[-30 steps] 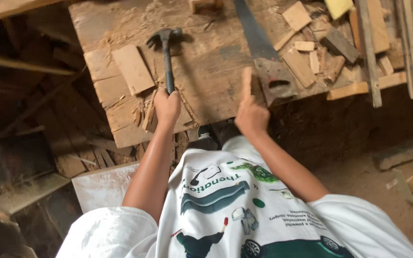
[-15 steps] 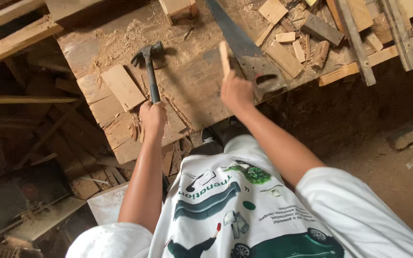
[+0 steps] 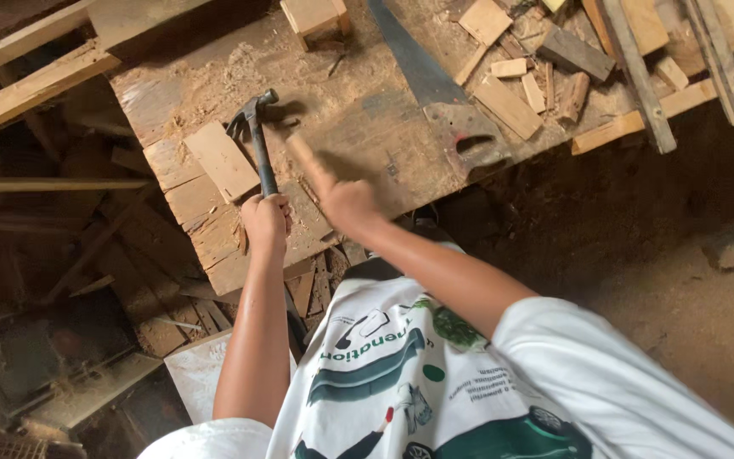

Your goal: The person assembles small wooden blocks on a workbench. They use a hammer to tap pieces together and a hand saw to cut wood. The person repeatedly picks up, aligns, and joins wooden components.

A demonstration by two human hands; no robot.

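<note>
Two hands over a sawdusty desk (image 3: 358,110): left hand (image 3: 267,223) clenched on a hammer (image 3: 256,140), handle running away from the body, head farthest out. Right hand (image 3: 346,202) grips a blurry wood strip (image 3: 307,161) beside it. Handsaw (image 3: 435,93) lies nearby.

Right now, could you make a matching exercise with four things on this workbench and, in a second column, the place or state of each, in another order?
Things:
1. hammer
2. hand saw
3. small wooden stick
4. wooden block

Places or states:
A. lies flat on the bench, handle toward the bench's near edge
B. sits at the far edge of the bench, touched by nobody
C. gripped by the handle in the left hand
D. held in the right hand, blurred

Pairs: 1-C, 2-A, 3-D, 4-B
</note>
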